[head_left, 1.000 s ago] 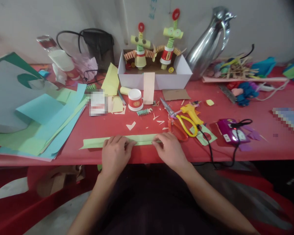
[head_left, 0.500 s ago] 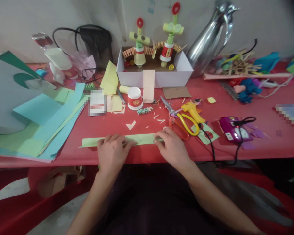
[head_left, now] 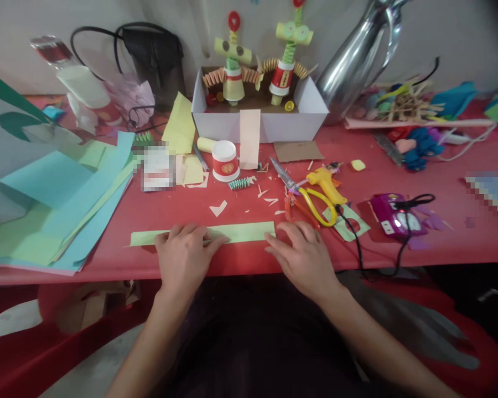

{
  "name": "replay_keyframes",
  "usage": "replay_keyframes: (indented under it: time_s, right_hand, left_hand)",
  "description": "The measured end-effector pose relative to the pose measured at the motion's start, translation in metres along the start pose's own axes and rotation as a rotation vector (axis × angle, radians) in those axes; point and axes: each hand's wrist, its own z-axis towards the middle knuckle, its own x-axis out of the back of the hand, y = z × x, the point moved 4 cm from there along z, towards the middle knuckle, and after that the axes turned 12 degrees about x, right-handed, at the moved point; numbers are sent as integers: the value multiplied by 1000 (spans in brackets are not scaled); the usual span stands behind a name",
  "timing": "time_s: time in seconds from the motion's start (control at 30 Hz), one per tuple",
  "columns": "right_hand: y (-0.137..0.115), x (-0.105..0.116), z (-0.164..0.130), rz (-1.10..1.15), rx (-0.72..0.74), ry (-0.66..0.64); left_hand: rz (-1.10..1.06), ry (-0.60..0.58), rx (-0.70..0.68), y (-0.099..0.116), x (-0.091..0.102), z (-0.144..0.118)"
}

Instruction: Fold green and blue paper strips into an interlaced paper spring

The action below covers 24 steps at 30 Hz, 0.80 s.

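At the near edge of the red table, the left hand lies flat, fingers spread, pressing the green paper strip down. The right hand rests open just beside the strip's right end, grasping nothing. To crease it cleanly, I'd pin one end and run a fingertip firmly along the fold. Beyond lie yellow-handled scissors, then a small red-banded paper cup; its emblem is too small to read.
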Motion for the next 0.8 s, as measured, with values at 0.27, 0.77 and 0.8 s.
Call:
replay_keyframes:
  time_s: [0.27,0.77,0.8]
  right_hand:
    - [-21,3,11,-100,164,-219]
    - [-50,-10,17,-39,119,-301]
    - [-50,-11,16,-43,117,-302]
  left_hand:
    - [49,-1,-16,2,1,-1]
    - [-51,14,-7,-17,0,-10]
    - [-59,10,5,-23,1,-11]
